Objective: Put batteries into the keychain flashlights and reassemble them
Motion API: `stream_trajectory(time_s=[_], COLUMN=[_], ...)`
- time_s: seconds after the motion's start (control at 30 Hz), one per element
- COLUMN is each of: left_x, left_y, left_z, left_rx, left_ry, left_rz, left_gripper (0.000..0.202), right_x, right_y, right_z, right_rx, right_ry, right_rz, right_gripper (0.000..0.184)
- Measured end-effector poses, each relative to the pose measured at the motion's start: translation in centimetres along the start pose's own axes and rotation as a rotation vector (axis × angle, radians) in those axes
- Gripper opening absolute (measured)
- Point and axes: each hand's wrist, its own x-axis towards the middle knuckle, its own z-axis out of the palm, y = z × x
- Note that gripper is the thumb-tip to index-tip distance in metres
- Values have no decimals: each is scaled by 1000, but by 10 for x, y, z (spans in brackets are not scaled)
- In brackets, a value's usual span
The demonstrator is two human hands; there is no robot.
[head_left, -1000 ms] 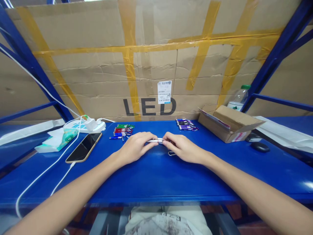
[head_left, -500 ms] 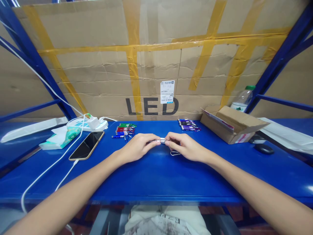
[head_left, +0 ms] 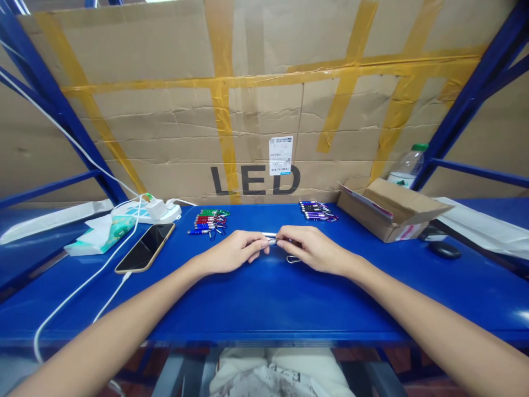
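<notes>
Both my hands meet over the middle of the blue table [head_left: 268, 298], pinching a small silver keychain flashlight [head_left: 271, 239] between them. My left hand [head_left: 235, 251] grips its left end with curled fingers. My right hand [head_left: 308, 248] grips its right end, and a metal clip [head_left: 292, 259] pokes out beneath it. A row of several coloured keychain flashlights [head_left: 209, 220] lies beyond my left hand. A second bunch of purple ones [head_left: 316, 211] lies beyond my right hand.
A phone [head_left: 145, 247] on a white cable lies at left, beside a tissue pack [head_left: 103, 234] and a power strip [head_left: 144, 210]. An open cardboard box [head_left: 390, 212], a plastic bottle [head_left: 407, 165] and a dark mouse [head_left: 443, 249] sit at right. A taped cardboard wall [head_left: 256, 110] closes the back.
My fingers have closed in slightly on the silver flashlight, so less of it shows between my hands. The view has shifted a little.
</notes>
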Motion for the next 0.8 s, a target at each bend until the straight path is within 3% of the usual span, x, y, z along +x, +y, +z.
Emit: stream_trajectory(time_s=[0.23,0.3,0.4,0.5,0.63,0.8], left_x=[0,0,-2,-4,-4,-4], left_y=[4,3,1,-3,-6,-6], left_z=[2,2,0,-2,-2,0], left_rx=[-153,-55,255,417,479,519], left_ry=[-84,-8,181,281,294,257], left_rz=[-60,-26,131,260,335,348], left_gripper=[52,49,35,25,23,25], right_x=[-3,-3,-1,1,2,2], right_y=[1,-1,-5,-10,-12,-9], right_z=[-2,-3,-3,0,4,5], right_rx=[-37,-26,40,173,332,431], right_ry=[7,24,38,3,12,17], right_rz=[-55,-29,69,145,212,281], right_gripper=[26,25,22,28,39,35])
